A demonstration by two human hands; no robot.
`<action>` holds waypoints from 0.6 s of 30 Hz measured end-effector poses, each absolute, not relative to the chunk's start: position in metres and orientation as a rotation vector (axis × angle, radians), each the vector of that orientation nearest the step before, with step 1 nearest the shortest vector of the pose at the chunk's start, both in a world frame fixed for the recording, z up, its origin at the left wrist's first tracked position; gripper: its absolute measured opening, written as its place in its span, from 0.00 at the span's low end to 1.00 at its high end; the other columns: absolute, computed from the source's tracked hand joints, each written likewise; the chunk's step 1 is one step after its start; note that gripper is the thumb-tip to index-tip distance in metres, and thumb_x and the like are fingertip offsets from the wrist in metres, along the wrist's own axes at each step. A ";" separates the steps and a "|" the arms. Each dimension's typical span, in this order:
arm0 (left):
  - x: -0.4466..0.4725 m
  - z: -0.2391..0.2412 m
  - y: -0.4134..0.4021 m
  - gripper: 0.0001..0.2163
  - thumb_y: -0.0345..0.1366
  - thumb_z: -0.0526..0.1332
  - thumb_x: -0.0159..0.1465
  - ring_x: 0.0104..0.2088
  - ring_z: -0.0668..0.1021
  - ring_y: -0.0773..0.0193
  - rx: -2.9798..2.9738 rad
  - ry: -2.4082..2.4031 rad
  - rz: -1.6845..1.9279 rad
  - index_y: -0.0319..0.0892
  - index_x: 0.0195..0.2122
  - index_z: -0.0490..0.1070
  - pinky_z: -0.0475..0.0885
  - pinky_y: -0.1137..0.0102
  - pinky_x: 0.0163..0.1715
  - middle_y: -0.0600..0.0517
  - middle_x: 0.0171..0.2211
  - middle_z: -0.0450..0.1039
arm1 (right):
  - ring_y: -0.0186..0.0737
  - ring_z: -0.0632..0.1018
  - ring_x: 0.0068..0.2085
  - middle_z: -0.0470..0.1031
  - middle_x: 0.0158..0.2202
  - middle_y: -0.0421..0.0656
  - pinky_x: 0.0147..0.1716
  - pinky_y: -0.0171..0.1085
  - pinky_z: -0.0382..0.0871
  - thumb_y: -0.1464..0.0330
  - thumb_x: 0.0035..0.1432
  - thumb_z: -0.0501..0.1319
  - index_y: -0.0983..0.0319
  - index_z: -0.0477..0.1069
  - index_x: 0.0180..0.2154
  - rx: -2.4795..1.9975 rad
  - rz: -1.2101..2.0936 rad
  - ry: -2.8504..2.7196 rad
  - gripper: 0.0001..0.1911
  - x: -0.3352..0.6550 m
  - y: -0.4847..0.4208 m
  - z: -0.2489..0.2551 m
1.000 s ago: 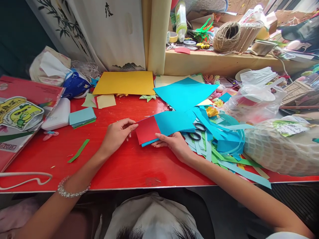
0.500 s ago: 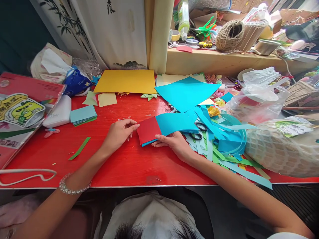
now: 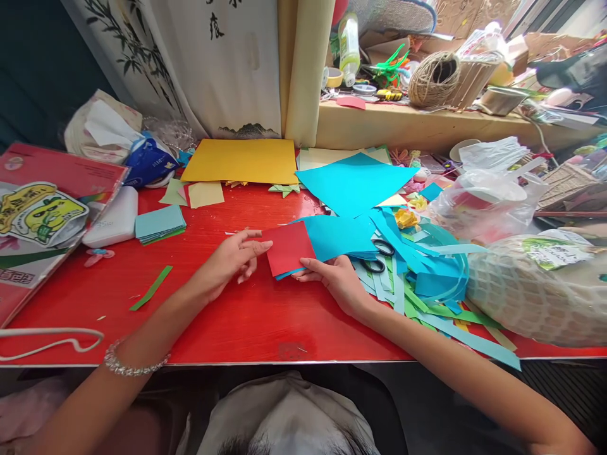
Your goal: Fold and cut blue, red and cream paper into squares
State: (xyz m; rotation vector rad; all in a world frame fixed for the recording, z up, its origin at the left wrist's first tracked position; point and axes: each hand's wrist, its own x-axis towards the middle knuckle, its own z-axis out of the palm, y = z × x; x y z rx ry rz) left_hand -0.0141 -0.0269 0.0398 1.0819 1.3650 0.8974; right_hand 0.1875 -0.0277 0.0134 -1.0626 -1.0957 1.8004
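Note:
A square of red paper point(image 3: 288, 246) lies over blue paper strips point(image 3: 334, 235), with a blue edge showing beneath its lower side. My right hand point(image 3: 334, 278) grips the lower right of the red square, thumb on top and fingers under the blue layer. At the square's left edge, my left hand point(image 3: 232, 259) has its thumb on the paper and its index finger close by; the other fingers curl loosely below. Black-handled scissors point(image 3: 379, 256) lie beside the strips, their blades hidden by paper.
Blue and green offcuts point(image 3: 427, 284) pile up on the right, near a netted bag point(image 3: 535, 291). A large blue sheet point(image 3: 355, 183) and a yellow sheet point(image 3: 239, 161) lie at the back. Small light-blue sheets point(image 3: 160, 222) are stacked left, beyond a green strip point(image 3: 152, 287).
The red square has shifted slightly right and turned a little over the blue strips. My left thumb has moved right, further onto its edge. My right hand keeps its hold.

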 end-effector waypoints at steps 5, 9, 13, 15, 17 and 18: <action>-0.009 0.045 -0.032 0.19 0.40 0.67 0.52 0.16 0.62 0.76 0.796 1.174 0.933 0.44 0.41 0.62 0.52 0.81 0.10 0.59 0.23 0.63 | 0.42 0.79 0.32 0.79 0.26 0.48 0.43 0.39 0.68 0.59 0.48 0.66 0.66 0.78 0.24 -1.025 1.810 -1.086 0.16 0.186 -0.030 0.017; -0.007 0.047 -0.036 0.12 0.41 0.64 0.55 0.17 0.62 0.76 0.784 1.092 0.879 0.44 0.35 0.64 0.52 0.81 0.09 0.58 0.25 0.64 | 0.41 0.79 0.31 0.79 0.26 0.47 0.41 0.38 0.68 0.58 0.47 0.66 0.65 0.78 0.23 -1.017 1.813 -1.075 0.15 0.186 -0.030 0.019; -0.005 0.043 -0.039 0.09 0.41 0.63 0.56 0.12 0.55 0.76 0.950 1.139 0.852 0.42 0.29 0.66 0.49 0.79 0.09 0.60 0.14 0.58 | 0.38 0.77 0.29 0.78 0.25 0.47 0.36 0.35 0.68 0.57 0.49 0.64 0.65 0.78 0.21 -1.044 1.775 -1.188 0.18 0.186 -0.033 0.021; -0.004 0.041 -0.040 0.09 0.41 0.63 0.56 0.11 0.55 0.74 1.015 1.198 0.890 0.43 0.27 0.65 0.49 0.77 0.10 0.61 0.10 0.54 | 0.38 0.77 0.28 0.78 0.26 0.46 0.32 0.35 0.68 0.56 0.49 0.64 0.65 0.77 0.22 -1.070 1.767 -1.236 0.18 0.186 -0.035 0.022; -0.006 0.041 -0.039 0.10 0.40 0.64 0.56 0.11 0.56 0.73 1.066 1.246 0.951 0.43 0.25 0.64 0.50 0.75 0.10 0.61 0.09 0.55 | 0.40 0.77 0.28 0.78 0.26 0.46 0.28 0.35 0.68 0.55 0.47 0.64 0.65 0.77 0.23 -1.100 1.775 -1.249 0.18 0.187 -0.035 0.022; -0.008 0.042 -0.039 0.11 0.40 0.64 0.55 0.11 0.57 0.72 1.097 1.267 0.994 0.44 0.23 0.62 0.50 0.75 0.10 0.60 0.09 0.55 | 0.40 0.77 0.27 0.77 0.25 0.45 0.27 0.35 0.67 0.55 0.46 0.65 0.65 0.76 0.23 -1.102 1.760 -1.235 0.18 0.188 -0.033 0.023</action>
